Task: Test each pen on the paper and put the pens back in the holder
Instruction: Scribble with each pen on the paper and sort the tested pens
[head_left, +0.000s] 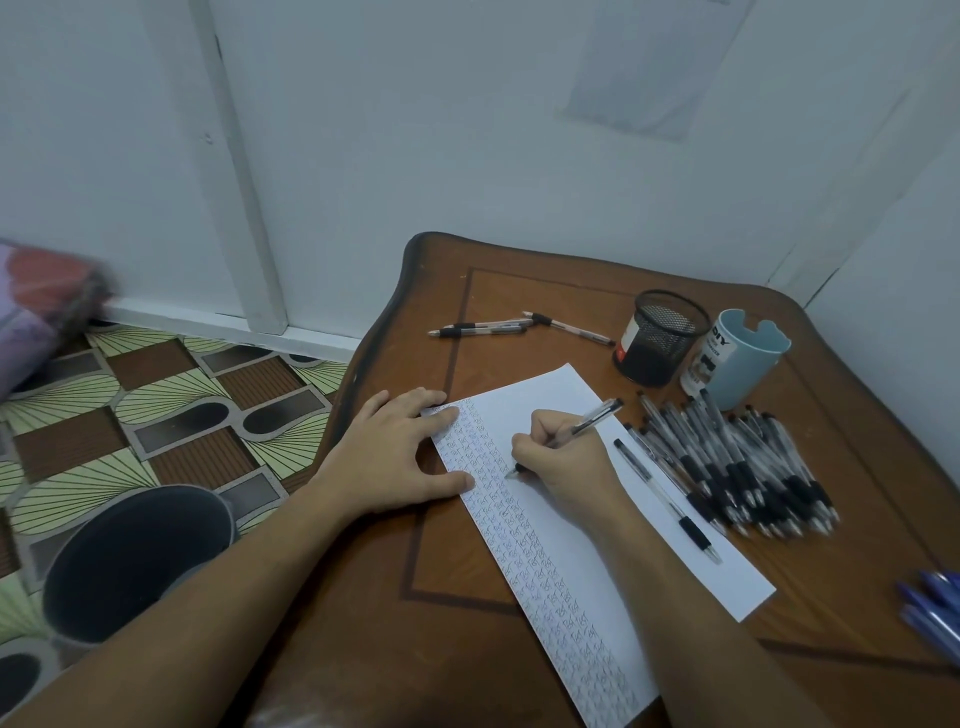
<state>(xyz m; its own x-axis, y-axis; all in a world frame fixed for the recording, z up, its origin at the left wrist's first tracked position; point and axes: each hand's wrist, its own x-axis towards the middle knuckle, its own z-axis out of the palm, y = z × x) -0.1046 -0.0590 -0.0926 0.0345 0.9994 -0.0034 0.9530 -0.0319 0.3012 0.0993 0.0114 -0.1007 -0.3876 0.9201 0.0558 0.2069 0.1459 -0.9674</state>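
Note:
A white sheet of paper (634, 525) lies slanted on the wooden table (395, 623), its left strip filled with small pen marks. My right hand (558, 462) grips a clear pen (587, 426) with a black grip, its tip touching the paper. My left hand (389, 452) rests flat on the paper's upper left corner, fingers spread. A single pen (667, 499) lies on the sheet to the right. A large heap of similar pens (748, 467) sits beside the paper. Two holders stand behind: a black mesh cup (660, 338) and a light blue cup (737, 358).
Three pens (514, 326) lie at the table's far side, left of the mesh cup. Several blue pens (935, 608) show at the right edge. A grey bucket (130, 561) stands on the patterned floor left of the table. White walls close in behind and to the right.

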